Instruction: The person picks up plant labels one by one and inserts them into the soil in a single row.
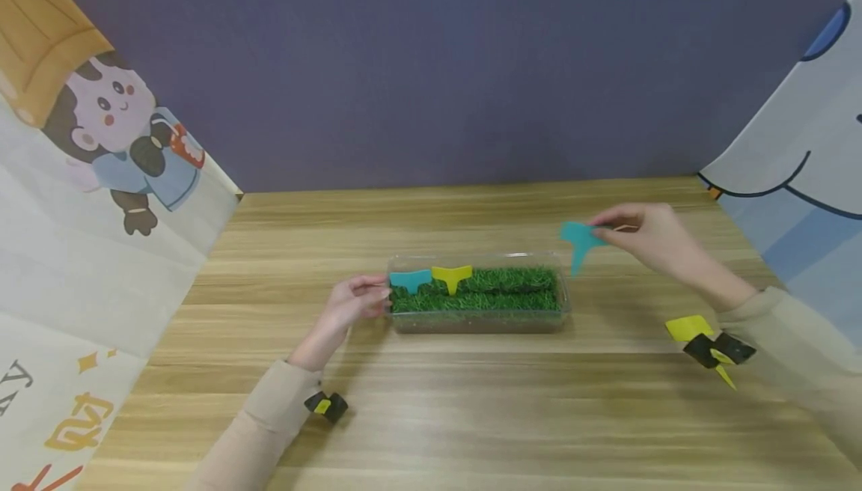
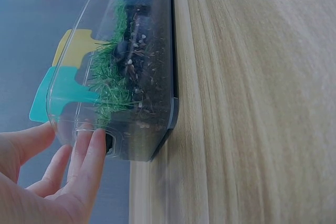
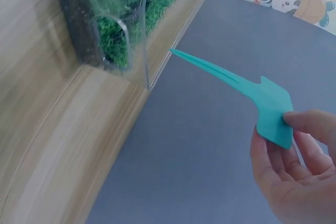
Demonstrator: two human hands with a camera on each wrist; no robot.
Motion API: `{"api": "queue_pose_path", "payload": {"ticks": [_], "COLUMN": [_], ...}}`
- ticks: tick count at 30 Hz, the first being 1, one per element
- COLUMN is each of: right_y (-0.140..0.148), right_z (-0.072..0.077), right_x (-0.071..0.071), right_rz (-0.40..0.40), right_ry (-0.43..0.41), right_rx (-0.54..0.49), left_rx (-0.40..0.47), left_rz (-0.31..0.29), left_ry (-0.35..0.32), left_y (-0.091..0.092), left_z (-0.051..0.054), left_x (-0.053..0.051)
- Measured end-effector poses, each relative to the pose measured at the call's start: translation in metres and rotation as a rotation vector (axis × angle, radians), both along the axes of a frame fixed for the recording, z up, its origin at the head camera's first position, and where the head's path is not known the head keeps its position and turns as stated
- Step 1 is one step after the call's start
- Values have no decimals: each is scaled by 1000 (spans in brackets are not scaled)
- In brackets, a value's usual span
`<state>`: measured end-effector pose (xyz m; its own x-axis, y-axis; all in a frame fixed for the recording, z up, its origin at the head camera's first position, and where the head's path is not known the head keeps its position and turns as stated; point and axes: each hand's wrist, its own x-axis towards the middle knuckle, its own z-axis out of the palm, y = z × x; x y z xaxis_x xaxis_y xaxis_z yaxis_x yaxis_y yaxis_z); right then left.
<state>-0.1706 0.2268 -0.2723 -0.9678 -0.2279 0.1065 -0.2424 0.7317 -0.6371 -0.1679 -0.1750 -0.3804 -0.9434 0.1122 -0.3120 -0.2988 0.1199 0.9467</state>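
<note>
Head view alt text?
A person's right hand pinches a blue T-shaped marker beyond the right end of a clear box of grass. The left hand touches the box's left end, near another blue marker and a yellow marker in the grass. A second yellow marker lies on the table.

Several things were covered, cropped or blurred.
In the head view, green grass (image 1: pixel 512 301) buried the lower stems of the planted blue marker (image 1: pixel 409 281) and the planted yellow marker (image 1: pixel 451 275), and a black wrist device (image 1: pixel 700 351) covered part of the loose yellow marker (image 1: pixel 689 326). The left sleeve (image 1: pixel 269 409), the slightly blurred right sleeve (image 1: pixel 795 334) and some lettering (image 1: pixel 16 382) ran out of frame. Both wrist views cropped the clear box (image 2: pixel 149 135) at the top, and each cut off its own left hand (image 2: pixel 58 182) or right hand (image 3: pixel 299 177).
</note>
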Motion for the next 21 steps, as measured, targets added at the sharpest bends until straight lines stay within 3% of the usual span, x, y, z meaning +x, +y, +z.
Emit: {"api": "queue_pose_path", "payload": {"ticks": [21], "right_y": [-44], "right_z": [-18], "right_x": [-13], "right_rz": [111], "right_ry": [-18], "right_rx": [-151], "left_rx": [-13], "left_rz": [5], "left_ry": [3], "left_y": [0], "left_z": [-1], "left_x": [0]}}
